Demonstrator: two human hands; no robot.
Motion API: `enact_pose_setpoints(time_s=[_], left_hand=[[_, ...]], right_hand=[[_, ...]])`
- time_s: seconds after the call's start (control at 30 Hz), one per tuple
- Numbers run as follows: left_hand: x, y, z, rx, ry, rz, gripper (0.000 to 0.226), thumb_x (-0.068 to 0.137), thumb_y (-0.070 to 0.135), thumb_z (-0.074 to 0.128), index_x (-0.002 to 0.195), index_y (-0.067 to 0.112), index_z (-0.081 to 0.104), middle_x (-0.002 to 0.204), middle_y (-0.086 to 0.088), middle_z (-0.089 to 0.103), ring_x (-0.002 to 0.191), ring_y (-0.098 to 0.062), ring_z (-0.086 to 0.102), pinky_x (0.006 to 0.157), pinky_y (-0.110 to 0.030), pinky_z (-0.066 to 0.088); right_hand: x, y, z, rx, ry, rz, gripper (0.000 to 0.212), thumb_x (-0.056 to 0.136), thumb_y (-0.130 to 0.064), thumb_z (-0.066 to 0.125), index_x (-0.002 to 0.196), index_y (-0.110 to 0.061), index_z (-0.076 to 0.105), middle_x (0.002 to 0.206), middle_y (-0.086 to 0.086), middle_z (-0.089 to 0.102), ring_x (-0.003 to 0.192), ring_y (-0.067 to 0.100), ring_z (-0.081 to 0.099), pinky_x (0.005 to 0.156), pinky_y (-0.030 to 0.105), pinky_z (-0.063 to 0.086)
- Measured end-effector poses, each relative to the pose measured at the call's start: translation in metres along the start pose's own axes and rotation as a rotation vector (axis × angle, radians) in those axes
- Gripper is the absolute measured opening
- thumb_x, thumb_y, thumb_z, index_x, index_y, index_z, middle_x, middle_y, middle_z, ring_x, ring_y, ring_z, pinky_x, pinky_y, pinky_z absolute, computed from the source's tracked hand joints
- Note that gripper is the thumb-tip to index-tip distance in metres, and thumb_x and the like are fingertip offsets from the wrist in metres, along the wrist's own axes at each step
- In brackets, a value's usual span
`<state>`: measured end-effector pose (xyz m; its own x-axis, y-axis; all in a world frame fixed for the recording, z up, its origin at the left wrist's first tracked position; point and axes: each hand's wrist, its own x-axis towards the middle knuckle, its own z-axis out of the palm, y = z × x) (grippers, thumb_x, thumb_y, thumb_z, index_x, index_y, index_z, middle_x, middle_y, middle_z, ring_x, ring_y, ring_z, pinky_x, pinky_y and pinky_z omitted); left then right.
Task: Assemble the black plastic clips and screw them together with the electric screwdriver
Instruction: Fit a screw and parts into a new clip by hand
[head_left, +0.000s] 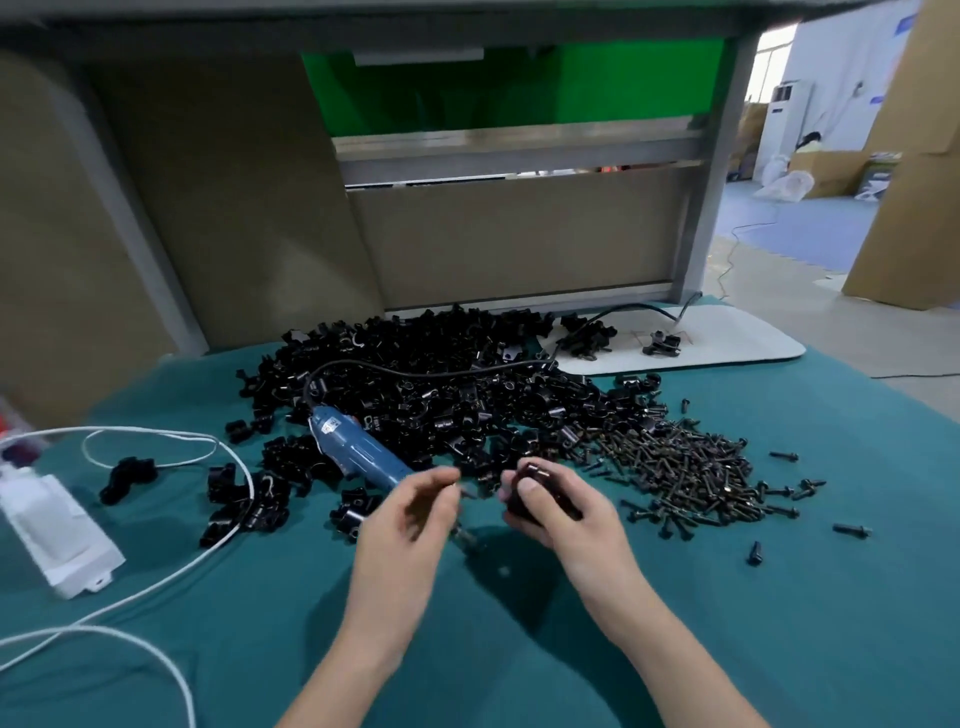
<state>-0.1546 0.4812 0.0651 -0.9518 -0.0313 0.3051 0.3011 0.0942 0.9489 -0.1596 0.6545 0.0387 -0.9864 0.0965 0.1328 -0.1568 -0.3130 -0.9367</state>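
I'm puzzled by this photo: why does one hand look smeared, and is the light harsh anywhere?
Head view: the left hand is motion-blurred, its fingers smeared; the right hand, gripping a black clip, is sharper; the screw pile is crisp; soft shadows lie on the green cloth under the hands; the window at top right is blown out.

Clips (441, 384) behind screwdriver (353, 447) — screws (685, 467) right

Matt teal cloth table cover (727, 597), glossy black plastic clips (441, 395), dull dark metal screws (685, 467)
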Motion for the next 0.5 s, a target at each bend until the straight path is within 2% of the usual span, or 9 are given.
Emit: enact_pose_setpoints(time_s=[0.1, 0.23, 0.37, 0.43, 0.5], left_hand=[[-0.009, -0.012, -0.022, -0.116, 0.078, -0.113, 0.014, 0.092, 0.012, 0.067, 0.100, 0.021, 0.074, 0.090, 0.005, 0.077, 0.085, -0.011, 0.073, 0.075, -0.014, 0.054], [-0.004, -0.015, -0.015, -0.112, 0.010, -0.134, 0.012, 0.094, 0.012, 0.067, 0.101, 0.020, 0.073, 0.089, 0.005, 0.077, 0.084, -0.009, 0.073, 0.074, -0.013, 0.053], [0.002, -0.018, -0.008, -0.126, -0.047, -0.169, 0.012, 0.094, 0.014, 0.068, 0.100, 0.022, 0.074, 0.089, 0.003, 0.077, 0.085, -0.010, 0.073, 0.076, -0.015, 0.054], [0.004, -0.021, -0.008, -0.131, -0.061, -0.165, 0.012, 0.094, 0.013, 0.068, 0.100, 0.022, 0.075, 0.088, 0.003, 0.077, 0.084, -0.010, 0.073, 0.075, -0.015, 0.054], [0.004, -0.022, -0.009, -0.140, -0.071, -0.164, 0.010, 0.094, 0.014, 0.068, 0.099, 0.019, 0.075, 0.088, 0.002, 0.077, 0.082, -0.009, 0.072, 0.073, -0.014, 0.054]], right_hand=[[-0.003, 0.005, 0.011, -0.179, -0.139, 0.035, 0.029, 0.083, -0.048, 0.074, 0.109, -0.037, 0.074, 0.114, -0.001, 0.077, 0.109, 0.017, 0.072, 0.092, 0.030, 0.059], [-0.004, 0.004, 0.016, -0.352, -0.169, 0.033, 0.030, 0.079, -0.055, 0.071, 0.108, -0.044, 0.072, 0.106, -0.011, 0.077, 0.099, 0.010, 0.074, 0.088, 0.024, 0.058], [-0.004, 0.003, 0.016, -0.329, -0.208, 0.060, 0.023, 0.088, -0.043, 0.074, 0.111, -0.040, 0.073, 0.110, -0.002, 0.077, 0.100, 0.018, 0.075, 0.089, 0.028, 0.060], [-0.002, 0.004, 0.015, -0.358, -0.209, 0.052, 0.020, 0.095, -0.030, 0.072, 0.113, -0.038, 0.073, 0.111, -0.001, 0.077, 0.101, 0.018, 0.075, 0.090, 0.031, 0.060], [-0.002, 0.005, 0.014, -0.392, -0.221, 0.043, 0.021, 0.096, -0.027, 0.071, 0.114, -0.038, 0.072, 0.111, -0.002, 0.077, 0.101, 0.018, 0.075, 0.092, 0.033, 0.060]])
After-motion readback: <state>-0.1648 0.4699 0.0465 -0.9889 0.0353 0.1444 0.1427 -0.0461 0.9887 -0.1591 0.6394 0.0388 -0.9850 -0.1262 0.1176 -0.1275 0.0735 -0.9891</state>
